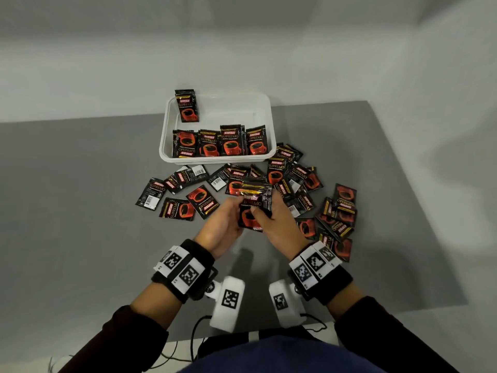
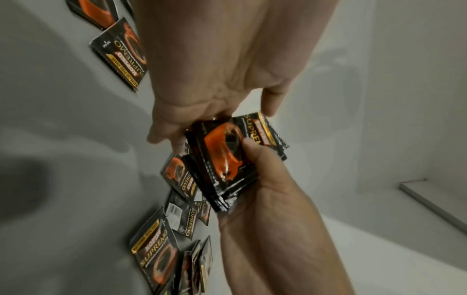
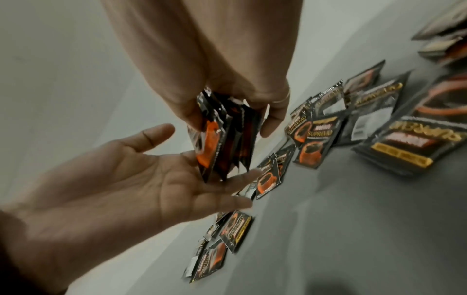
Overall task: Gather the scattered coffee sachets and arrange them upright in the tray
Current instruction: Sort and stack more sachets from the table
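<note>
A stack of black-and-red coffee sachets (image 1: pixel 255 208) is held above the grey table, near the middle. My right hand (image 1: pixel 277 224) grips this stack (image 2: pixel 227 155), thumb across the front sachet. My left hand (image 1: pixel 224 224) lies open beside it, and its straight fingers (image 3: pixel 235 177) touch the lower edge of the stack (image 3: pixel 222 139). The white tray (image 1: pixel 217 160) stands behind, with a row of upright sachets (image 1: pixel 220 142) along its near wall and a few more (image 1: pixel 187 106) leaning in its far left corner. Several loose sachets (image 1: pixel 177 195) lie flat in front of the tray.
More loose sachets (image 1: pixel 336 216) are piled to the right of my right hand, near the table's right edge (image 1: pixel 419 200). Bare grey tabletop (image 1: pixel 80 211) stretches to the left. A pale wall (image 1: pixel 242 49) rises behind the tray. Black cables (image 1: pixel 193 343) hang at the front edge.
</note>
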`<action>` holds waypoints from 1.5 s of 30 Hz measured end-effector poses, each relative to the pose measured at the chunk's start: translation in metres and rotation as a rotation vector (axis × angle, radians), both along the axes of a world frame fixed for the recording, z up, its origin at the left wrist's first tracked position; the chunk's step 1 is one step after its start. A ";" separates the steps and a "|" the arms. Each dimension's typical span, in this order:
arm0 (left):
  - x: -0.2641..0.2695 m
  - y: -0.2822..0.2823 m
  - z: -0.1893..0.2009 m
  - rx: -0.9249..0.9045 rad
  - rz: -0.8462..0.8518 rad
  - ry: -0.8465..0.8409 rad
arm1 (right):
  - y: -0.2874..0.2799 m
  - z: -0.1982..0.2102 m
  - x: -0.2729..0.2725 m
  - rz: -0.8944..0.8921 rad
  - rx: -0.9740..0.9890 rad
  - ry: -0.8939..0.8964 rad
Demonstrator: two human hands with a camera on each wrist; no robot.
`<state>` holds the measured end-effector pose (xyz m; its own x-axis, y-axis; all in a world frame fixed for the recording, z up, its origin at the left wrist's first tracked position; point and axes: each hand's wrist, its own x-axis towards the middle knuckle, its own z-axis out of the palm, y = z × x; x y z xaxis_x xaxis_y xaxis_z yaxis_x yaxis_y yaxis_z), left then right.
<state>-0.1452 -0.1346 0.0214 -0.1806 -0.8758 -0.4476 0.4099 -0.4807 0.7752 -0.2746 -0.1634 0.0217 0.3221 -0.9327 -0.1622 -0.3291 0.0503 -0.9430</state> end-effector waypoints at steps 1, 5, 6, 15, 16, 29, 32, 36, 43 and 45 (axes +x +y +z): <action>0.000 0.000 -0.001 -0.009 -0.002 0.004 | 0.000 0.002 0.000 0.028 -0.027 0.072; -0.006 -0.003 -0.004 -0.030 0.079 0.052 | 0.001 0.012 0.009 0.106 -0.114 0.295; -0.006 -0.004 -0.006 -0.038 0.109 0.097 | 0.002 0.015 0.013 0.119 -0.136 0.300; 0.014 0.002 -0.024 0.071 0.315 0.601 | 0.017 0.028 0.029 0.264 -0.287 0.306; 0.016 0.004 -0.025 0.079 0.310 0.613 | 0.019 0.028 0.029 0.292 -0.333 0.352; 0.054 0.035 -0.046 0.054 0.429 0.575 | 0.020 0.001 0.053 0.408 -0.125 0.170; 0.061 0.038 -0.044 0.035 0.411 0.540 | 0.014 0.003 0.059 0.501 -0.267 0.276; 0.065 0.041 -0.040 0.022 0.397 0.533 | 0.001 0.012 0.065 0.635 -0.301 0.250; 0.063 0.046 -0.032 0.042 0.344 0.586 | -0.007 0.006 0.070 0.705 -0.160 0.094; 0.062 0.045 -0.029 0.035 0.333 0.541 | -0.004 0.002 0.069 0.721 -0.160 0.076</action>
<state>-0.0833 -0.0895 -0.0073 -0.1099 -0.9106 -0.3983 0.8708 -0.2814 0.4032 -0.2053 -0.1676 0.0239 0.8568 -0.5081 -0.0882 -0.2928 -0.3386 -0.8942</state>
